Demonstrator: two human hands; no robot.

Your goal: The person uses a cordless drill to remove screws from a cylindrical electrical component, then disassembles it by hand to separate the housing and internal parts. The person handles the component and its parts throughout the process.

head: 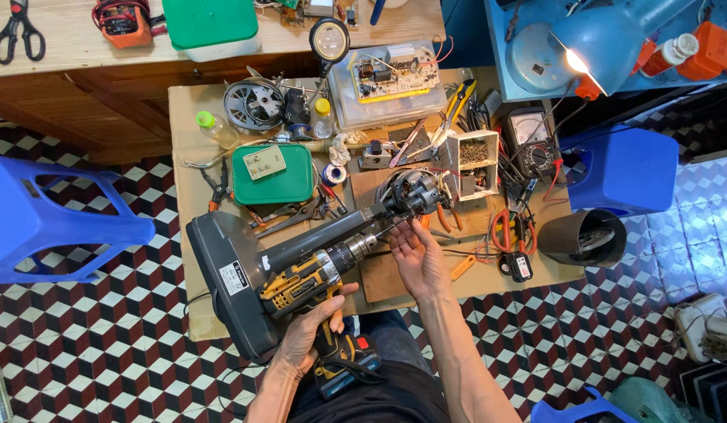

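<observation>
Two bare hands work over a low cardboard-covered table (192,196) crowded with tools. The left hand (310,333) is closed around the grip of a yellow and black cordless drill (316,286), whose battery foot sits just below the wrist, and the drill's bit points up and to the right toward the motor head of a grey pedestal fan body (316,239) that lies on its side across the table. The fan's wide grey base (226,274) rests at the table's left front edge, beside the drill. The right hand (416,258) is partly open, palm up, its fingers touching the underside of the exposed fan motor (413,194) near the tip of the bit; whether it pinches anything small there cannot be told. Behind the fan lie a green plastic box with a pale card on top (271,174), a clear plastic case holding a circuit board (388,82) and a small white tray of screws (474,160). A blue desk lamp (594,39) shines from the upper right, and a blue plastic stool (42,223) stands on the checkered tile floor at the left.
</observation>
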